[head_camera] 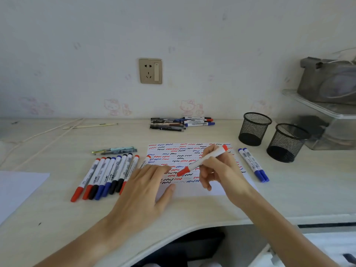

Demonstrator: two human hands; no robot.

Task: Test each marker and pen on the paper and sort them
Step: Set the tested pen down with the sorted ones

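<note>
Red marker (202, 160) in right hand (221, 170) (capped)

- Wall socket (150, 71): beige plate, set in the pale wall above the desk.
- Desk (57, 218): light wood grain, curved front edge.
- Clear plastic bin (327, 120): far right, grey bag (327, 79) on top.
- Cord (38, 137): lies at left.

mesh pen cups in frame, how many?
2. Both black wire-mesh cups stand right of the scribbled paper: one further back, one nearer and more to the right, before the clear plastic bins. None seem hidden.
</note>
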